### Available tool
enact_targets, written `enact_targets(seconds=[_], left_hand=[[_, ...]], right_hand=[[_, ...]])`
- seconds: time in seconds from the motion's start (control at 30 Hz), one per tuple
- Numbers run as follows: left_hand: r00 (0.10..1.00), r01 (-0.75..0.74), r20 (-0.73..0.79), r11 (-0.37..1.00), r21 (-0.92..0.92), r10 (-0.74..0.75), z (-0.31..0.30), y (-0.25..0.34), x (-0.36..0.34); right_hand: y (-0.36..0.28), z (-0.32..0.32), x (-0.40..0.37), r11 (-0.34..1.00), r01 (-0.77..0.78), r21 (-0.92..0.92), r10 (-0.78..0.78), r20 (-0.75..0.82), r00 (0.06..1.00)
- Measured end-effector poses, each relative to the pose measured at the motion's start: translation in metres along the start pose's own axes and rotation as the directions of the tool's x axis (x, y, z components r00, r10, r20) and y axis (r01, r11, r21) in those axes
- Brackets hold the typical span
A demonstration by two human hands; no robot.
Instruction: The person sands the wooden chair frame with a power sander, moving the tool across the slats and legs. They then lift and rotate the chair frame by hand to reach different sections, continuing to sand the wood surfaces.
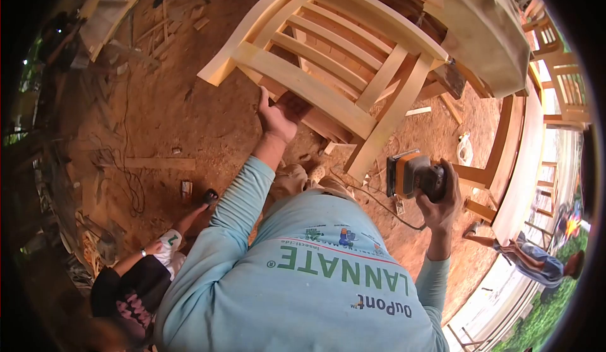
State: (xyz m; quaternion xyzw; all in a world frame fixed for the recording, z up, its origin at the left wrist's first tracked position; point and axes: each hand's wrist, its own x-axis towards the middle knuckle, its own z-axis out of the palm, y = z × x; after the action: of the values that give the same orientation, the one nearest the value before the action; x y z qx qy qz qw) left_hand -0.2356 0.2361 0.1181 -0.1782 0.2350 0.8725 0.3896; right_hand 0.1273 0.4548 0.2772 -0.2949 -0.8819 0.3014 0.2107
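Note:
A pale wooden chair frame point(309, 90) with curved slats stands tilted in front of me. My left hand point(282, 117) is at its near edge, the thumb up against the wood and the other fingers curled beneath the rail, partly hidden. Wrapped round an orange and black power sander point(413, 175), my right hand point(443, 195) holds it beside the lower right corner of the frame, apart from the wood. The sander's flat pad faces left, towards the frame, and a cable runs from it near my legs.
A person point(142, 270) sits at the lower left, another point(543, 262) at the far right. Wood scraps and cables lie on the brown dirt floor point(170, 112). More wooden frames point(499, 144) and a long board point(522, 163) stand at right; a beige sheet point(485, 33) hangs at upper right.

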Motion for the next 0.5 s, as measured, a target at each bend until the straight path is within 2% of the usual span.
enact_targets(seconds=[0.33, 0.5], left_hand=[[1.0, 0.02, -0.008, 0.992, 0.125, -0.019, -0.007, 0.001, 0.007], [0.999, 0.045, 0.01, 0.992, 0.114, -0.047, -0.008, 0.003, 0.01]], right_hand=[[-0.003, -0.004, -0.005, 0.999, 0.033, -0.008, -0.034, -0.041, 0.999], [0.004, -0.004, -0.007, 1.0, 0.025, 0.008, -0.025, -0.038, 0.999]])
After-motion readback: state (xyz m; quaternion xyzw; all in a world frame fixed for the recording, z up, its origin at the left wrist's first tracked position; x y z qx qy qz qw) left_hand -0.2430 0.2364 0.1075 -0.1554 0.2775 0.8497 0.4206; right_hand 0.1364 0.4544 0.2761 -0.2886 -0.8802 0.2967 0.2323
